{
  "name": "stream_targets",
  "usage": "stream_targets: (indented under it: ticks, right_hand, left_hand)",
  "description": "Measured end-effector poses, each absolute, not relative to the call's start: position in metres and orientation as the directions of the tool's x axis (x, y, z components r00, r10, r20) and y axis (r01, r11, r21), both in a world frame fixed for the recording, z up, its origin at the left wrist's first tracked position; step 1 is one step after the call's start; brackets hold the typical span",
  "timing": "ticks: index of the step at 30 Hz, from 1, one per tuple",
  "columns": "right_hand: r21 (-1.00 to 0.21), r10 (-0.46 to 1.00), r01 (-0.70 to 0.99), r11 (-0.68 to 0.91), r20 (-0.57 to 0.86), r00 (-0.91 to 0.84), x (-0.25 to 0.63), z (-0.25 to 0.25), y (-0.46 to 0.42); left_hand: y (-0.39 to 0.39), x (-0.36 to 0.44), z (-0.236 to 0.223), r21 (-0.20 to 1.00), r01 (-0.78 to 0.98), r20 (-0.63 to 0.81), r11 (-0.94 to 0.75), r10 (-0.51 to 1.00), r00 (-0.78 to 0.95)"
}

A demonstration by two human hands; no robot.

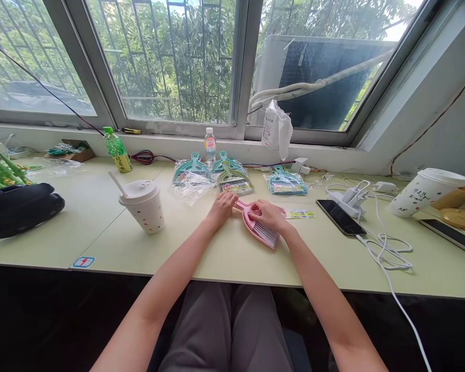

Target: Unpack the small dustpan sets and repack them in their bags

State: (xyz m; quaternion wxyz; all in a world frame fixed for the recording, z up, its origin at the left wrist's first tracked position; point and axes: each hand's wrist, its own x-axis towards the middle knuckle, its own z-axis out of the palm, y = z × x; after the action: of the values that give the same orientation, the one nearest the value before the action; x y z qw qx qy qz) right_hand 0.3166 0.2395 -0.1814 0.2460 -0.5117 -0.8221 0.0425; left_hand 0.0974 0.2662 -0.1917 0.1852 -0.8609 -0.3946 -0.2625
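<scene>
A small pink dustpan point(250, 225) with a matching hand brush point(266, 233) nested in it lies on the table, white bristles pointing toward the front right. My left hand point(221, 207) is closed at the end of the handle. Bent over the brush from the right, my right hand point(270, 215) grips it near its neck; its fingertips are partly hidden. Just behind, a green dustpan set point(234, 181) sits in clear wrapping. A printed card point(300, 214) lies to the right of my right hand.
Teal dustpan sets point(191, 168) and a blue one point(287, 181) lie toward the window. A white cup with a straw point(144, 206) stands left, near a green bottle point(117, 150). Right are a phone point(341, 217), a power strip point(346, 201), tangled white cables point(387, 250) and a tilted cup point(426, 191).
</scene>
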Motion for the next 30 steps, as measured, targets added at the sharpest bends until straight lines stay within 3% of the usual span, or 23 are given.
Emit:
stream_targets:
  ticks: [7,14,22,30]
  right_hand:
    - [-0.383,0.847,0.768,0.513,0.370,-0.381,0.315,-0.180,0.238]
    - [-0.534,0.822,0.631,0.562,0.440,-0.361,0.320,-0.174,0.241]
    - [-0.532,0.841,0.659,0.531,0.424,-0.335,0.323,-0.183,0.247]
    - [-0.587,0.828,0.588,0.557,0.454,-0.330,0.325,-0.178,0.246]
  left_hand:
    - [0.267,0.094,-0.188,-0.142,0.718,0.613,-0.682,0.509,0.605]
    - [0.262,0.093,-0.184,-0.160,0.612,0.654,-0.775,0.381,0.654]
    - [0.261,0.094,-0.178,-0.203,0.606,0.571,-0.769,0.410,0.711]
    - [0.257,0.096,-0.180,-0.196,0.621,0.601,-0.759,0.407,0.688]
